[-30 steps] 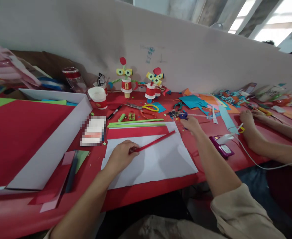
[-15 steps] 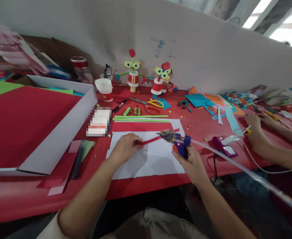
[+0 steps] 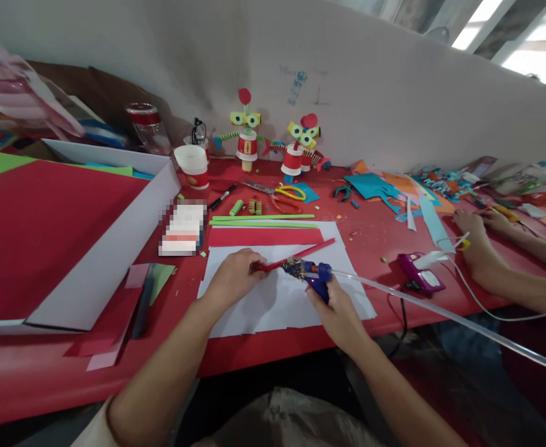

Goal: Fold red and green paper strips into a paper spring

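My left hand (image 3: 236, 277) pinches one end of a red paper strip (image 3: 317, 248), which slants up to the right above white paper (image 3: 254, 316). In my right hand (image 3: 340, 313) is a blue hot glue gun (image 3: 319, 280) with a small red light lit. Its dark, crusted nozzle points left at the strip, close to my left fingertips; whether it touches the strip I cannot tell. A long clear glue stick (image 3: 422, 295) sticks out of the gun's rear. Behind the white paper lie a red paper sheet (image 3: 264, 236) and green paper strips (image 3: 264, 218).
Left are a white box (image 3: 110, 261) with coloured paper and a pixelated object (image 3: 183, 228). Scissors (image 3: 285, 197), a marker (image 3: 223, 197), paper cups (image 3: 192, 166) and paper-cup figures (image 3: 247, 146) stand behind. At right, a purple power socket (image 3: 420, 273) lies near another person's arms (image 3: 491, 267).
My right hand has moved the glue gun left along the red strip, bringing the nozzle nearer my left fingers. My left hand stays nearly in place, still holding the strip.
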`<state>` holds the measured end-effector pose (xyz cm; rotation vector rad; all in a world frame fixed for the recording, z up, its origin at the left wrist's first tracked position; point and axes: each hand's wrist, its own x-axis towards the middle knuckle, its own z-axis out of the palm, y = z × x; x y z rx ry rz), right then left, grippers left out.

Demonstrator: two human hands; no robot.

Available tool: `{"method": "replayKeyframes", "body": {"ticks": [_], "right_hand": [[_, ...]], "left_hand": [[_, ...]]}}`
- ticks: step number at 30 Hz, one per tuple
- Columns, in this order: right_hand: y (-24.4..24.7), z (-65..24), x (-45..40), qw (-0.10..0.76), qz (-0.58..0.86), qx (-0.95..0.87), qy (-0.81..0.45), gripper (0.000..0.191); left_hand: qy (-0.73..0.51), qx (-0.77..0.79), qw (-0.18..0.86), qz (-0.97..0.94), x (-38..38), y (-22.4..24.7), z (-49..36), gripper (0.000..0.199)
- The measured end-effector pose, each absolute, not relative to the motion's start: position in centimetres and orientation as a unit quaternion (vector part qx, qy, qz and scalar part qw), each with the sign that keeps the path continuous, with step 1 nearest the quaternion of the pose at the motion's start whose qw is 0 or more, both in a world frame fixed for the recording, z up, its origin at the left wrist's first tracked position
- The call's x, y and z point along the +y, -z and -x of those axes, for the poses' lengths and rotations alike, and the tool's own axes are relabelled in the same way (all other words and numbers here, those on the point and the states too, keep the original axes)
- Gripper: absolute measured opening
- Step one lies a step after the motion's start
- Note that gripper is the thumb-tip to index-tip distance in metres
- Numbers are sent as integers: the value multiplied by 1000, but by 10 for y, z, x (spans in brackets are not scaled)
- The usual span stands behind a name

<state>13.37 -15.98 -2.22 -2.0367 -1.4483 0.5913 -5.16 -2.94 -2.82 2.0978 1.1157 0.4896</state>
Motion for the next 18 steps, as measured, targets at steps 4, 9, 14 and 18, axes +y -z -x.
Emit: {"method": "replayKeyframes", "body": {"ticks": [4,9,14,18], "right_hand": [[20,-133,-157,264,769,-543,-210,32],[20,-139,-154,258,783,-531,-198,34],[20,-148,-152,252,796,-519,-182,35],[19,-155,-151,258,801,-517,-157,34]], "left_hand": [[-186,426,352,-812,-29,29,52,16],[-188,423,358,-811,-29,31,52,16],[-181,424,358,-812,-29,28,51,15],[-186,422,358,-812,-29,30,52,15]]}}
